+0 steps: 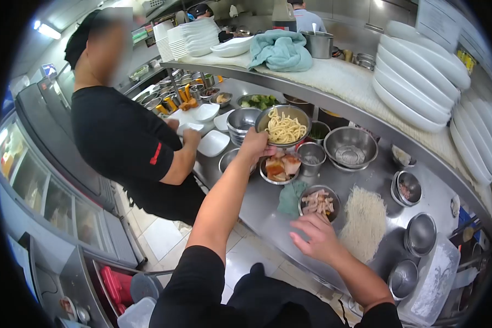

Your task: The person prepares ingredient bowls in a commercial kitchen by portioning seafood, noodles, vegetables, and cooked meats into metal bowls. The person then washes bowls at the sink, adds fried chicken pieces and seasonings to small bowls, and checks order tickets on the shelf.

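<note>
Black sleeves [194, 284] frame the near edge, with the person's two bare forearms reaching over a steel counter [262, 210]. At the right, a clear plastic container [433, 284] sits near two small metal bowls [404, 279]. The right hand [320, 238] hangs with its fingers loosely spread, grasping nothing, just on the near side of a bowl of sliced meat [318, 202]; whether a fingertip brushes that bowl cannot be told. One flat bundle of pale dry noodles [364, 224] lies to the right of it, and one green cloth [291, 199] to the left.

Farther in, one bowl holds several browned meat chunks [279, 165]. The left hand [254, 145] has its fingers closed on the near-left rim of a metal bowl [298, 112] of thick yellow noodles [286, 128], just beyond those chunks; its base is hidden, so contact below cannot be told. One metal cup [311, 158] stands to its right, then a wide bowl [351, 146], and past that a smaller bowl with pinkish bits [405, 190].

To the left, a co-worker [123, 128] in black leans by four visible white dishes [214, 143]. Beyond the noodles is one bowl of greens [257, 101]. On the raised shelf [339, 76] rest one teal towel [281, 50], one pot [318, 44] and stacked white plates [415, 79]; two more people [309, 21] appear behind.
</note>
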Motion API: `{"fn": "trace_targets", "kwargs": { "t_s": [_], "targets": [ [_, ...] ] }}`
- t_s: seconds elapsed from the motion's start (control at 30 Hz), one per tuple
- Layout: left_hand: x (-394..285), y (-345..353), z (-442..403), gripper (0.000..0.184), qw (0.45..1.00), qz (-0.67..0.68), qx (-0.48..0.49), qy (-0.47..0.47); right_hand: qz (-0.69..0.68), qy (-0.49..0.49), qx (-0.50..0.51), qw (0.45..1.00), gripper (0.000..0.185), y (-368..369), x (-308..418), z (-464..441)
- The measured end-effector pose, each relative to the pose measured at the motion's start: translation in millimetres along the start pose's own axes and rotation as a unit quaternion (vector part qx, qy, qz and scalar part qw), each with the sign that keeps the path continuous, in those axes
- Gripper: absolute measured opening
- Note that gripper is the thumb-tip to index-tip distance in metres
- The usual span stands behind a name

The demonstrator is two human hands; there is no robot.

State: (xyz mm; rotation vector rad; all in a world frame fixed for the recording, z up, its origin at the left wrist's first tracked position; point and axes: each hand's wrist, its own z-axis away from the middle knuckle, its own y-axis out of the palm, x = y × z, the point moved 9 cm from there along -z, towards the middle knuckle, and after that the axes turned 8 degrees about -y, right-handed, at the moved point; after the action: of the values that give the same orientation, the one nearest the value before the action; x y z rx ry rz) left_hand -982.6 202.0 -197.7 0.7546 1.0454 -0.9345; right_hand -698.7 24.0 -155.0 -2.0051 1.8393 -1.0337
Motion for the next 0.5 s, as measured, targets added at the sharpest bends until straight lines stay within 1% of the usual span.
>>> {"fn": "trace_targets", "kwargs": {
  "t_s": [0.07,0.1,0.17,0.23,0.27,0.33,0.37,0.47,0.5],
  "targets": [
    [-2,5,-41,0.039,1.0,-0.021,0.002,-0.003,0.031,0.044,0.004,0.999,0.022,-2,-23,7],
    [-6,6,-53,0.036,1.0,-0.025,-0.015,-0.008,0.049,0.068,0.003,0.997,0.022,-2,-35,7],
    [-22,12,-72,0.034,0.998,-0.066,0.015,-0.014,0.079,0.098,0.0,0.992,0.022,-6,-54,-2],
    [-15,10,-104,0.034,0.995,-0.091,0.029,-0.025,0.083,0.152,-0.005,0.985,0.023,-2,-75,-7],
    [-9,10,-110,0.032,0.994,-0.091,0.039,-0.037,0.09,0.154,0.001,0.984,0.024,1,-77,-15],
    [-20,11,-119,0.03,0.993,-0.097,0.055,-0.041,0.106,0.143,-0.002,0.984,0.024,3,-84,-46],
    [-22,12,-126,0.03,0.99,-0.113,0.078,-0.039,0.104,0.135,0.007,0.985,0.024,7,-89,-58],
    [-24,15,-133,0.032,0.986,-0.107,0.121,-0.034,0.115,0.142,0.011,0.983,0.023,19,-105,-91],
    [-22,14,-139,0.036,0.986,-0.093,0.132,-0.027,0.121,0.137,0.01,0.983,0.024,24,-110,-103]
  ]
}}
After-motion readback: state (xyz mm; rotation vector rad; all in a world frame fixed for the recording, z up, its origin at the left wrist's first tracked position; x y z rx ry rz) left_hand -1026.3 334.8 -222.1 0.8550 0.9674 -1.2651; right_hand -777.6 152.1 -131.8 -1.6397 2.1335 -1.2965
